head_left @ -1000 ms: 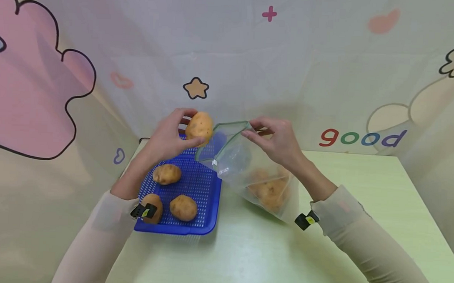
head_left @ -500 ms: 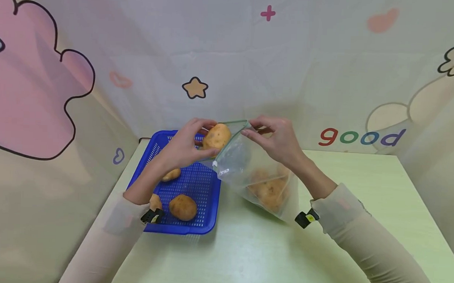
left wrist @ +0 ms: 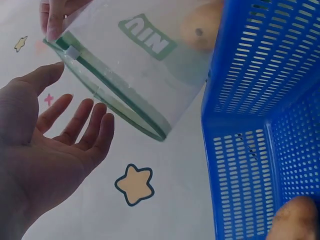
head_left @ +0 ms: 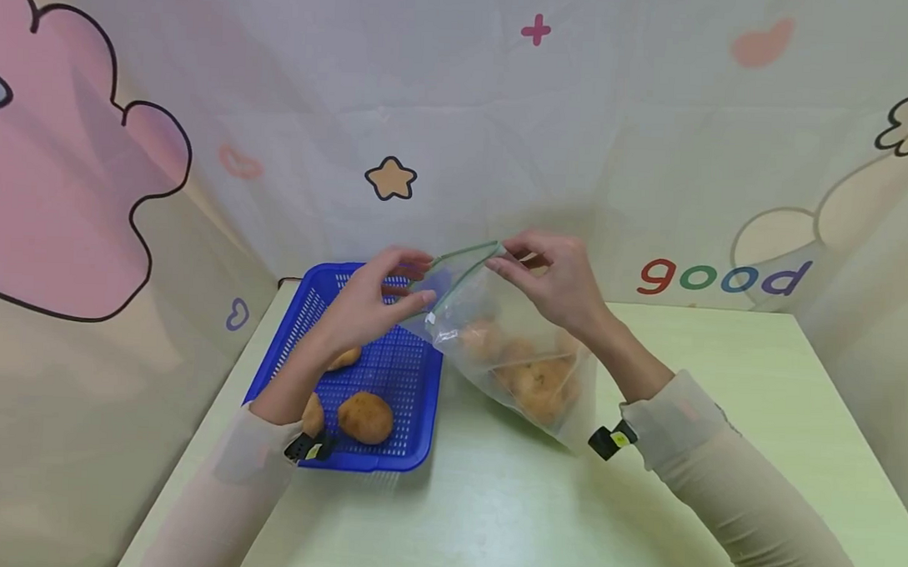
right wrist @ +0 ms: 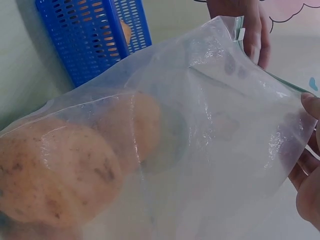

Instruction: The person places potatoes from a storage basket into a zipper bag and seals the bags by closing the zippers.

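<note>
A translucent zip bag (head_left: pixel 490 318) with a green-edged mouth and a white slider leans over the table, its mouth gaping to the left. My right hand (head_left: pixel 555 279) pinches the mouth's upper corner. Several potatoes (head_left: pixel 540 387) lie inside, seen hazily through the plastic; in the right wrist view two potatoes (right wrist: pixel 55 172) loom large. At the bag's mouth, my left hand (head_left: pixel 371 301) holds nothing, its fingers spread and loosely bent. The left wrist view shows its palm (left wrist: pixel 55 155) bare beside the green zip edge (left wrist: pixel 115 95).
A blue perforated basket (head_left: pixel 418 449) stands left of the bag. In it lie a potato (head_left: pixel 367 417) near the front and two more potatoes partly hidden by the left arm. A printed cloth (head_left: pixel 460 108) hangs behind the pale green table (head_left: pixel 491 518).
My left hand brought a potato rightward to the bag's mouth and let it go; it now lies in the bag near the other potatoes. My right hand kept its pinch on the corner.
</note>
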The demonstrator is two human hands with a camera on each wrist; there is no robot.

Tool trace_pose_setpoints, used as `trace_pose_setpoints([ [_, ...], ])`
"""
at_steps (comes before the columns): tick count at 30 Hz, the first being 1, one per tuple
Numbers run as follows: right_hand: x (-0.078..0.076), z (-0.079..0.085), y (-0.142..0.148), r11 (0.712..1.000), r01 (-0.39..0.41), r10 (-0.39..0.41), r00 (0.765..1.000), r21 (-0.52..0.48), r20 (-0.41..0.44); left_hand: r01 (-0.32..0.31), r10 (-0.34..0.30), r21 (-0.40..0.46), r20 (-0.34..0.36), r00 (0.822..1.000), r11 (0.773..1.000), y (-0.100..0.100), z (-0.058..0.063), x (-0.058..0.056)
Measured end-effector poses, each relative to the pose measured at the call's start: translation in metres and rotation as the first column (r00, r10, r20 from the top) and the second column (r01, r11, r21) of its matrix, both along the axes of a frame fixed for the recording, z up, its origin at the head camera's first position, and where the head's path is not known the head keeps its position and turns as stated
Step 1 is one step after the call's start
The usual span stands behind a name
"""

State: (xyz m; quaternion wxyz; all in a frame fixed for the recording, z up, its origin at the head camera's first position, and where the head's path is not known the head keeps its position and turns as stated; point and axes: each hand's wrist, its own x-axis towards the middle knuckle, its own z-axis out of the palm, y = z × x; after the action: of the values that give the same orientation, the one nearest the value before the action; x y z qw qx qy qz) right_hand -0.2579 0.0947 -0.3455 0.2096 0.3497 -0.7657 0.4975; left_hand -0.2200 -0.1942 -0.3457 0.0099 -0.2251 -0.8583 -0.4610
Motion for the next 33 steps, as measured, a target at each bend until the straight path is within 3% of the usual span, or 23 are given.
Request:
trace_pose_setpoints([
  [9,-0.001,0.000,0.004,1.000,-0.002,0.002,1.000,0.015,-0.004,-0.065,0.068,-0.109,0.031,0.997,0.992,-0.035,-0.024,0.018],
  [16,-0.001,0.000,0.006,1.000,0.009,-0.009,1.000,0.011,0.021,-0.024,0.049,-0.224,0.105,0.993,0.974,-0.057,-0.052,0.025],
  [22,-0.003,0.001,0.004,1.000,0.004,-0.005,0.999,0.007,0.037,0.005,0.043,-0.269,0.172,0.984,0.963,-0.065,-0.072,0.036],
  [25,-0.002,0.001,0.005,1.000,0.003,-0.003,0.999,-0.004,0.050,0.079,-0.009,-0.290,0.234,0.972,0.954,-0.068,-0.079,0.037],
  [29,-0.001,0.000,0.006,1.000,0.003,-0.003,0.998,-0.004,0.057,0.172,-0.058,-0.315,0.342,0.938,0.933,-0.071,-0.084,0.040],
  [33,0.000,-0.002,0.006,1.000,0.005,-0.005,0.998,0.003,0.056,0.219,-0.054,-0.372,0.407,0.912,0.902,-0.071,-0.089,0.043],
])
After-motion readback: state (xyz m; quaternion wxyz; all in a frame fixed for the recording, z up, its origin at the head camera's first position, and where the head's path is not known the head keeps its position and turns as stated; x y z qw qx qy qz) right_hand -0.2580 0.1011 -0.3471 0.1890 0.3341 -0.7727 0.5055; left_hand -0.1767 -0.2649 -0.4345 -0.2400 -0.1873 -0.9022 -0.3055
